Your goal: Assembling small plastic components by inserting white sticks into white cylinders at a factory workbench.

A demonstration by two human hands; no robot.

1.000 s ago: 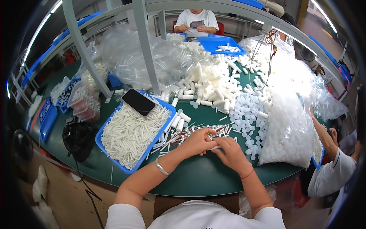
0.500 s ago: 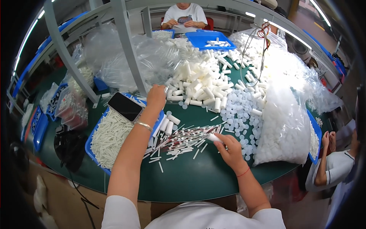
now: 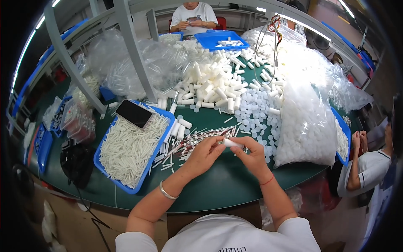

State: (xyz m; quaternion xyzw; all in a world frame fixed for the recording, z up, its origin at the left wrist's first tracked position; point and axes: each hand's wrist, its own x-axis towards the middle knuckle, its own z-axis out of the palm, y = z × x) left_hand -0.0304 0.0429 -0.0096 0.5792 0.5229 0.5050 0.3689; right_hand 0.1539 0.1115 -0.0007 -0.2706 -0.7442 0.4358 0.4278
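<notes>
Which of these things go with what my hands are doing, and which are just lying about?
Likely in use:
white cylinder in the right hand, left hand at its end
heaped cylinders
loose thin sticks
translucent discs

Probably just lying about:
phone
black bag

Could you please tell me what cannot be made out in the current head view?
In the head view:
White cylinder: its ends, hidden by the left hand and right hand.
Blue tray: its floor, buried under white sticks.
Co-worker across the table: top of the head, cut off by the upper edge.
</notes>
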